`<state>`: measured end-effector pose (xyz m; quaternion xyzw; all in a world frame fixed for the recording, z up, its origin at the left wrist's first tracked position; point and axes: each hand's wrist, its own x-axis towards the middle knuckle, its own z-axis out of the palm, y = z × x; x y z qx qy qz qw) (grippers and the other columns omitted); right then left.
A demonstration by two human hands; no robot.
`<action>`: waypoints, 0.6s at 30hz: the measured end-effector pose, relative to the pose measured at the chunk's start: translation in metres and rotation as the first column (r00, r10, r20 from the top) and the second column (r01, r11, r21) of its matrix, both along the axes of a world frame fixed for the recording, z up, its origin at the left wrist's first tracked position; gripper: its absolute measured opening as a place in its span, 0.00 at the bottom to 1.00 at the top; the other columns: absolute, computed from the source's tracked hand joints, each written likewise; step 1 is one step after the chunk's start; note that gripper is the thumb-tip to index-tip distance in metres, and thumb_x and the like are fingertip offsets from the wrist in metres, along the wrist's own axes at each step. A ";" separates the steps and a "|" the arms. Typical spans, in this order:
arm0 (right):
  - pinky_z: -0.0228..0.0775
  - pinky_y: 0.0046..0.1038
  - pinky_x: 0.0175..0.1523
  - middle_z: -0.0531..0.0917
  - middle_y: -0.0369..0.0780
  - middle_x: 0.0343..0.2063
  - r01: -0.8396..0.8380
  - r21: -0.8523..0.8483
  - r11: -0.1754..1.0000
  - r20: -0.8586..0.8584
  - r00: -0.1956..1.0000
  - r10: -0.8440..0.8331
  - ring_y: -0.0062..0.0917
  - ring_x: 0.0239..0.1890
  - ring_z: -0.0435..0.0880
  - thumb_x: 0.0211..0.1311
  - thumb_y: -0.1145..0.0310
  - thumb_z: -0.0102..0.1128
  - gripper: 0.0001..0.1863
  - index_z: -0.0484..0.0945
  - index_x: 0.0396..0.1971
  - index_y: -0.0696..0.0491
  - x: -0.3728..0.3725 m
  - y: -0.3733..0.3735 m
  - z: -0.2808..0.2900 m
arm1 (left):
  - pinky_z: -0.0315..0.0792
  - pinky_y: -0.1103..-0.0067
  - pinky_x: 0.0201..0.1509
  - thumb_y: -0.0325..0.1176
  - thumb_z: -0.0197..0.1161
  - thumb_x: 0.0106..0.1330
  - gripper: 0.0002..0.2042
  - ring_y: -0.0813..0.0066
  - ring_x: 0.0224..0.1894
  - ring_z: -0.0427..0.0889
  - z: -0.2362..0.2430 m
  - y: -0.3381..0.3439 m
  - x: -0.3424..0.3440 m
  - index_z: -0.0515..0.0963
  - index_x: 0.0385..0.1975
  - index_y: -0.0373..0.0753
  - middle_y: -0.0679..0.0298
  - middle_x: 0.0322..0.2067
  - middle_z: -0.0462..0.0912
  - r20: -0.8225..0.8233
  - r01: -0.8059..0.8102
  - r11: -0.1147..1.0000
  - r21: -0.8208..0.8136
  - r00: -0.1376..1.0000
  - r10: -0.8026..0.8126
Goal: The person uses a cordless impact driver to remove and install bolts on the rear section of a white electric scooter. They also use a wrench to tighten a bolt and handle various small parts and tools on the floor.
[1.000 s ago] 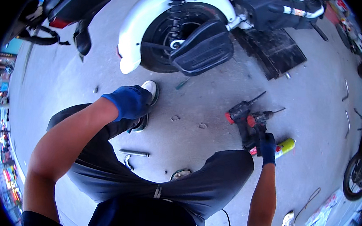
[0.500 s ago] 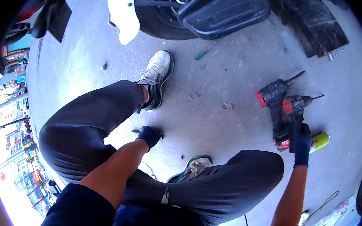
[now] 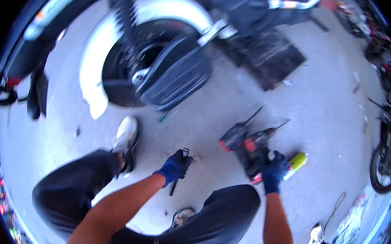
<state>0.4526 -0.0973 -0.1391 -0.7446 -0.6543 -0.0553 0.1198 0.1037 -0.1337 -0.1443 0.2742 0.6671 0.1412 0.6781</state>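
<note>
While the left hand [image 3: 174, 167] is holding a dark bar [image 3: 173, 187] over the floor, its gloved fingers are closing around the middle, and both ends of the bar are sticking out. The bar is slanting to the right of the left shoe [image 3: 126, 137] and ahead of the right shoe [image 3: 181, 216]. Farther right, the right hand [image 3: 274, 170] is touching the handle of the right drill [image 3: 259, 139]; its fingers are bending, but I cannot tell how tightly they are pressing. Close beside it, the left drill [image 3: 235, 136] is resting, and a yellow can [image 3: 297, 163] is lying just at the other side of this hand. Ahead, a white mudguard [image 3: 91, 65] is curving around a black wheel [image 3: 111, 67], and a motorbike [image 3: 389, 132] is standing at the far right.
</note>
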 end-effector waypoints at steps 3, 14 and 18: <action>0.64 0.38 0.44 0.74 0.46 0.42 -0.222 0.076 0.972 -0.129 0.964 0.231 0.39 0.42 0.72 0.49 0.56 0.61 0.25 0.71 0.45 0.56 -0.072 0.011 0.046 | 0.73 0.70 0.30 0.47 0.52 0.66 0.16 0.69 0.26 0.78 0.043 0.064 0.055 0.71 0.40 0.39 0.61 0.25 0.77 0.101 -0.108 0.971 0.213 0.991 0.088; 0.69 0.44 0.41 0.80 0.50 0.31 0.259 -0.037 0.965 -0.372 0.893 -0.254 0.47 0.35 0.78 0.51 0.62 0.57 0.16 0.74 0.38 0.55 0.020 0.093 -0.010 | 0.74 0.69 0.36 0.38 0.57 0.62 0.10 0.56 0.34 0.79 0.288 0.044 -0.036 0.76 0.29 0.36 0.53 0.31 0.79 -0.639 0.888 0.204 0.412 0.441 -0.631; 0.69 0.40 0.45 0.80 0.48 0.33 0.304 -0.445 0.843 -0.298 0.837 -0.459 0.45 0.38 0.78 0.50 0.56 0.55 0.20 0.76 0.35 0.57 0.040 0.077 -0.051 | 0.74 0.72 0.34 0.37 0.58 0.59 0.08 0.59 0.33 0.79 0.319 0.025 -0.063 0.78 0.30 0.39 0.55 0.31 0.80 -0.759 0.973 0.038 0.228 0.202 -0.619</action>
